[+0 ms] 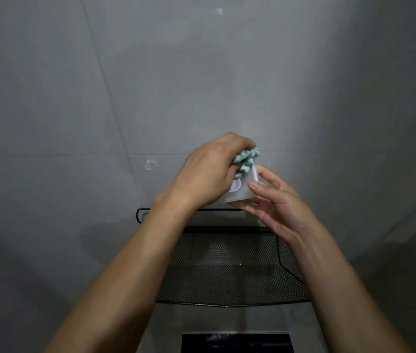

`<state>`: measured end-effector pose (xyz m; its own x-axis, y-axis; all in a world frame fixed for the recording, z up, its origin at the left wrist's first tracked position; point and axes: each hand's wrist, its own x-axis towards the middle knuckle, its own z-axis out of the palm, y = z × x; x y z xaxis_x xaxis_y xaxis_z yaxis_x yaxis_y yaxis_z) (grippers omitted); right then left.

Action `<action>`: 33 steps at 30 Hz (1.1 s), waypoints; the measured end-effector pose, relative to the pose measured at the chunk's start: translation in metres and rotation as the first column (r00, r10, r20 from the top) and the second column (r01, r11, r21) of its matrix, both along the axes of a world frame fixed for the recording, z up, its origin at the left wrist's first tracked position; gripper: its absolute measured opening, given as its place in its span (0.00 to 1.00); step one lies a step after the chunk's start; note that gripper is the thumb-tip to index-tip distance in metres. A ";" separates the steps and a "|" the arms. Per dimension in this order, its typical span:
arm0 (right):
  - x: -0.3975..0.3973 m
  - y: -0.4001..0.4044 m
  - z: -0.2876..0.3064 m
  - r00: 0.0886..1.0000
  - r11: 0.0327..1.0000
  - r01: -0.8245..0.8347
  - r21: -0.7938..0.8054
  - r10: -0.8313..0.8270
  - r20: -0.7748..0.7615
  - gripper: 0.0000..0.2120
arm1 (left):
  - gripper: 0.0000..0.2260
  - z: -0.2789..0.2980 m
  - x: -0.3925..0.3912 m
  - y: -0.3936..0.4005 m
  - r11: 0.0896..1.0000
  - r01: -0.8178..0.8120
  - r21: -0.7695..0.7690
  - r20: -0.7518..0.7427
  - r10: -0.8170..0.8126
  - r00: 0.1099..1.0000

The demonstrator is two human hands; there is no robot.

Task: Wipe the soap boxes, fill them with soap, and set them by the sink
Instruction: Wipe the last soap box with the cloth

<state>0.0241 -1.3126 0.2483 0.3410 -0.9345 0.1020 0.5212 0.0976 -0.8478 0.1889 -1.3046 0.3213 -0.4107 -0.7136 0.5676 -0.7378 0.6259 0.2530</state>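
one box pinched by right hand; left hand gripped one cloth against it, above one mesh shelf.

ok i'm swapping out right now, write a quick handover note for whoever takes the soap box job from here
Left hand: grips a green and white cloth, pressing it onto the soap box.
Right hand: holds the clear soap box from the right side, thumb on its edge, fingers under it.
Where: the box is held up in front of the grey tiled wall, above a black mesh shelf.
Done: wiping of this box is under way; how clean it is cannot be told.
Left: finish wiping, fill with soap, set by the sink. No soap, other boxes or sink in view.
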 end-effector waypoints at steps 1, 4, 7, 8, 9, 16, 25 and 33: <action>-0.002 0.001 0.000 1.000 1.000 0.003 -0.005 -0.003 -0.005 0.16 | 0.19 -0.001 0.003 -0.001 1.000 -0.017 0.004 -0.009 0.017 1.000; -0.008 0.001 0.003 1.000 1.000 0.028 -0.001 -0.028 0.000 0.18 | 0.15 -0.005 0.015 -0.005 0.996 -0.089 0.017 -0.030 0.089 0.996; -0.014 0.000 0.006 0.998 0.997 0.060 0.044 -0.060 0.017 0.22 | 0.14 -0.012 0.030 -0.004 0.994 -0.110 0.011 -0.084 0.111 0.990; -0.015 0.000 0.006 0.997 0.995 0.070 0.070 -0.072 0.030 0.23 | 0.14 -0.014 0.034 -0.003 0.995 -0.101 0.002 -0.108 0.101 0.989; -0.016 -0.001 0.006 0.995 0.992 0.077 0.099 -0.082 0.050 0.24 | 0.14 -0.017 0.037 -0.001 0.996 -0.091 -0.011 -0.130 0.089 0.988; -0.014 -0.007 0.005 0.974 0.957 0.063 0.284 -0.121 0.192 0.29 | 0.15 -0.045 0.039 0.018 0.998 -0.047 -0.032 -0.370 0.032 0.929; -0.005 -0.002 0.003 0.998 0.994 0.011 0.109 -0.017 0.056 0.31 | 0.20 -0.057 0.017 0.031 0.989 -0.124 -0.077 -0.204 0.106 0.973; -0.003 -0.001 0.000 0.998 0.999 0.002 0.044 -0.005 0.065 0.11 | 0.13 -0.058 -0.013 0.037 0.984 -0.113 -0.141 -0.114 0.097 0.989</action>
